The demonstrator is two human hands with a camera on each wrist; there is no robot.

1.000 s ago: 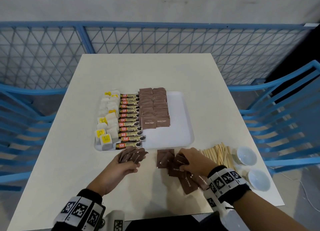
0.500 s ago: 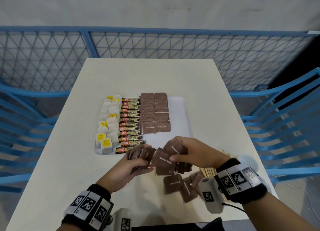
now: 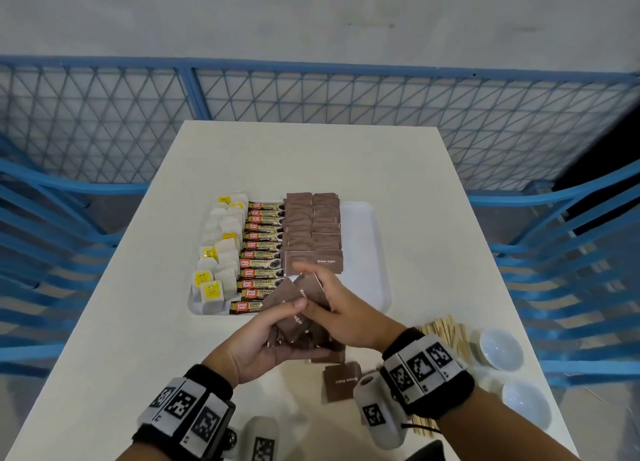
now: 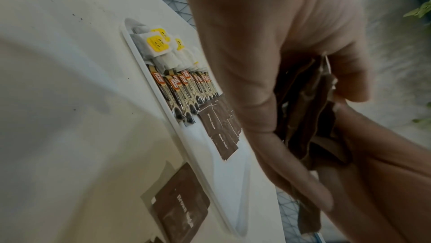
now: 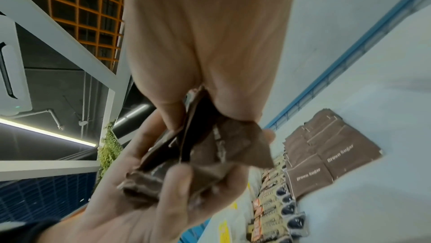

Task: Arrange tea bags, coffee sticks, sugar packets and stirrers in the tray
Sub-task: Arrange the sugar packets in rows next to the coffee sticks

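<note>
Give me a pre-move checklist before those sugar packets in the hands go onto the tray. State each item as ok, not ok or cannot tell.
1. Bunch of sugar packets held by both the left hand and right hand: ok.
2. Bunch squared up: not ok, packets splay at angles.
3. Free space on the tray right of the sugar rows: ok.
4. All loose packets gathered: not ok, one packet lies on the table.
5. Stirrers in the tray: not ok, on the table.
6. Packet count in hand: cannot tell.
</note>
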